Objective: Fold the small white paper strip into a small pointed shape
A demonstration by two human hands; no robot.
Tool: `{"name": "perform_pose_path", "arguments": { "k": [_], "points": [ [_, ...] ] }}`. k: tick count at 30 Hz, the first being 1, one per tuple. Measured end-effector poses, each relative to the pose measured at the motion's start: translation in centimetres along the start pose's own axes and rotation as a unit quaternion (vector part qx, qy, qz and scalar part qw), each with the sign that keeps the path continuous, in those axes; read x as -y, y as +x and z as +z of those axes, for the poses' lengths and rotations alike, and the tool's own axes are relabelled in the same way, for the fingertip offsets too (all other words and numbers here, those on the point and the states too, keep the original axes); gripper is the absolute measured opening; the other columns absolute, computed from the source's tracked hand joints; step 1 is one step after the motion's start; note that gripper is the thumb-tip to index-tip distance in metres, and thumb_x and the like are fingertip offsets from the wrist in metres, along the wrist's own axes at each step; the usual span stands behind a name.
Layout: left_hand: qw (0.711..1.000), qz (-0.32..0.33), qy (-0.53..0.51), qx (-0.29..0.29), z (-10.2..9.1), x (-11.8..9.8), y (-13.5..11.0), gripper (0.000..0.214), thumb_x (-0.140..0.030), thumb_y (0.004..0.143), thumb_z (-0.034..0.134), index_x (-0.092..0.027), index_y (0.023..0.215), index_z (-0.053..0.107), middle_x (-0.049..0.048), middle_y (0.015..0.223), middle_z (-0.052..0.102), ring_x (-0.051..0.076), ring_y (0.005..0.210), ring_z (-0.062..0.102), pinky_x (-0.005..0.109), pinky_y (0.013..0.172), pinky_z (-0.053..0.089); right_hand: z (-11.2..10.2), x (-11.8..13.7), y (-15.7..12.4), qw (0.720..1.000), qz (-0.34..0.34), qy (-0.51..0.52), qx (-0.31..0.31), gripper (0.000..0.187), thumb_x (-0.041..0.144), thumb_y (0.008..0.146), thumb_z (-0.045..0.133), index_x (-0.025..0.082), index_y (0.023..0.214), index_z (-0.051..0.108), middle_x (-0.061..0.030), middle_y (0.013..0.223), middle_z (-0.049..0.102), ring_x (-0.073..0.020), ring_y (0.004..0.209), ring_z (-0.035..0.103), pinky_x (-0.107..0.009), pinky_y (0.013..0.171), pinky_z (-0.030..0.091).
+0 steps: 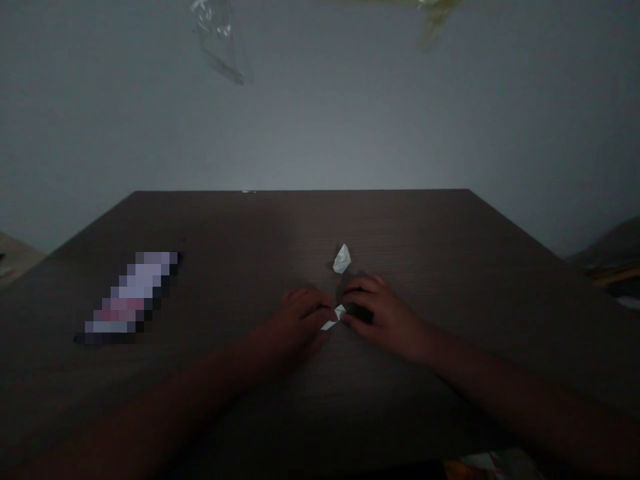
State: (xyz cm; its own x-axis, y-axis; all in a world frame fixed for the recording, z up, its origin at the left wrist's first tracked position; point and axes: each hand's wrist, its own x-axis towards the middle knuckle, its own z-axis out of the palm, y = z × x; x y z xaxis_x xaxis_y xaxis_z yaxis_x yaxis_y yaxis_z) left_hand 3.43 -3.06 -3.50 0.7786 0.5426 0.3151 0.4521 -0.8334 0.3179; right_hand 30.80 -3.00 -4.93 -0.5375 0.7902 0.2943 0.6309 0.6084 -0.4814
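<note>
A small folded piece of white paper (340,312) lies low over the table between my two hands, with a pale strip of it showing under the left fingers. My left hand (304,321) grips its left side, thumb and fingers closed on it and covering part of it. From the right, my right hand (380,308) pinches the paper's other edge near the thumb tip, its upper fingers curved over. Just beyond the hands sits a second folded white paper piece (343,259), pointed at the top, with no hand touching it. Dim light blurs the finer folds.
A dark wood-grain table (240,233) reaches back to a grey wall (320,120). On the left lies a phone-like slab (130,297) with a pixelated screen. A clear plastic piece (217,40) hangs on the wall. Some items (620,273) show beyond the right edge.
</note>
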Motion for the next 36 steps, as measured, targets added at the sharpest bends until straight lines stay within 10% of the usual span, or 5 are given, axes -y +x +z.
{"name": "perform_pose_path", "arguments": {
  "k": [17,36],
  "points": [
    [0.995,-0.024,0.060,0.070,-0.9,-0.9,0.4,0.029,-0.014,0.115,0.058,-0.024,0.136,0.076,0.0023,0.133,0.081,0.024,0.127,0.075,0.046,0.120,0.045,0.3,-0.4,-0.2,0.999,-0.015,0.049,-0.005,0.011,0.016,0.105,0.073,0.025,0.104,0.081,-0.0055,0.113,0.078,-0.0255,0.113,0.068,-0.045,0.104,0.049],
    [0.986,-0.057,0.105,0.113,-1.1,-2.2,0.5,0.037,-0.009,0.114,0.054,-0.025,0.139,0.075,0.0029,0.127,0.081,0.027,0.116,0.077,0.054,0.122,0.044,-0.9,4.8,-1.9,0.978,-0.045,-0.171,0.109,0.020,0.020,0.109,0.066,0.016,0.113,0.086,-0.0140,0.104,0.080,-0.0326,0.104,0.072,-0.049,0.098,0.059]
  ]
}}
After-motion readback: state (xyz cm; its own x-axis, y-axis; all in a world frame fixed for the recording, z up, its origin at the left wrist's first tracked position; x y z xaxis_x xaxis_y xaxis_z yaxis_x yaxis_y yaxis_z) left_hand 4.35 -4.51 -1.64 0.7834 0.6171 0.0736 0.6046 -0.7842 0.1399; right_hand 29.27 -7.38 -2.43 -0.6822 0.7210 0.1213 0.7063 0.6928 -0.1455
